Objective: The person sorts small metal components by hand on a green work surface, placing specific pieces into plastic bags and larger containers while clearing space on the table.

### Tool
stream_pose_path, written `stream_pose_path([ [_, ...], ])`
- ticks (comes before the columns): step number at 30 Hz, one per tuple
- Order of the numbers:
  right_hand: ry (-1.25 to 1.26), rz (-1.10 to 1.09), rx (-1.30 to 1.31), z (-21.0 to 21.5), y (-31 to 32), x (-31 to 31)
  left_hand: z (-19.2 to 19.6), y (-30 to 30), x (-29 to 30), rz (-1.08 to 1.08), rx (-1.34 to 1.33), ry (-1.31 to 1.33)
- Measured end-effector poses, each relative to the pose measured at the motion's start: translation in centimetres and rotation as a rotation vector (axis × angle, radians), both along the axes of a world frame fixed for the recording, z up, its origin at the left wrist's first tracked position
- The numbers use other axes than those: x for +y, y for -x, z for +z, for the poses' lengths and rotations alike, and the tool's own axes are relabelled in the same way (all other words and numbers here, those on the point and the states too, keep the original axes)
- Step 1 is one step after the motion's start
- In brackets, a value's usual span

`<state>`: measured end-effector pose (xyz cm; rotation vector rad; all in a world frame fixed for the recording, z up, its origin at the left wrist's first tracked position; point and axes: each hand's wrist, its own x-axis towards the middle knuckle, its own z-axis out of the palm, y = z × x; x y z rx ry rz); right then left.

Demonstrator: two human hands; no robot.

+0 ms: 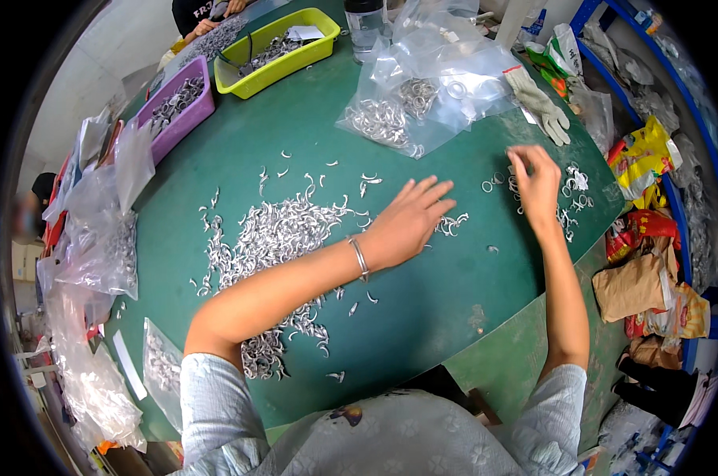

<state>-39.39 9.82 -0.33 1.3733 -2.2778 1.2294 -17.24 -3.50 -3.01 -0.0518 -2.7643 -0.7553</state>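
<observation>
My left hand (410, 222), with a bangle at its wrist, is over the green table (422, 317), palm down and fingers spread. By its fingertips lies a small cluster of curved silver metal pieces (452, 224). To its left spreads a large loose heap of similar silver pieces (283, 234). At the table's right side, my right hand (537, 184) is bent with thumb and fingers drawn together; anything pinched there is too small to make out. Silver rings (573, 190) lie scattered beside it, with a single ring (487, 187) to its left.
Purple (186, 131) and yellow-green (295, 63) bins hold metal parts at the back left. Clear bags (422, 87) with parts, a jar (365, 32) and a glove (540, 107) are at the back. Plastic bags (97, 246) line the left edge. Another person's hand (205, 28) is at the far end.
</observation>
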Motion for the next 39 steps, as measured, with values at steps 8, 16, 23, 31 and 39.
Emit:
stream_pose_path([
  [8,-0.155,0.056,-0.245,-1.2,5.0,-2.0,0.0,1.3,2.4,-0.092,-0.024,0.131],
  [16,-0.338,0.065,-0.237,2.1,-2.1,5.3,-0.7,-0.1,2.2,0.07,-0.123,0.351],
  [23,-0.329,0.116,-0.179,-1.2,-9.8,8.0,-0.7,-0.8,2.3,-0.09,-0.068,0.131],
  [31,-0.128,0.07,-0.259,-0.1,-8.4,5.9,1.5,-5.3,2.5,-0.044,-0.047,-0.127],
  [39,-0.338,-0.194,0.165,-1.2,-0.4,6.0,1.1,-3.6,3.0,-0.051,-0.024,-0.023],
])
